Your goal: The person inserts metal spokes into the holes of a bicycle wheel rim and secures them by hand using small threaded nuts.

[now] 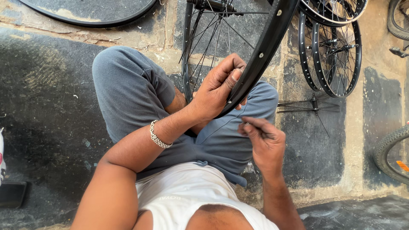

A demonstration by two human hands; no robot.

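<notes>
The black wheel rim [264, 51] is held over the lap, gripped at its lower edge by the left hand [217, 89], thumb pressed on the rim wall. A thin spoke [226, 124] is pinched in the right hand [264, 142] just below the rim. For sound work, the rim should be kept steady and the spoke guided squarely toward its hole. Finished wheels [336, 55] are seen leaning nearby.

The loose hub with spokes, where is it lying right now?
The hub with spokes lies on the stone floor at the right of the head view, just below the leaning wheels and right of the knee.
</notes>
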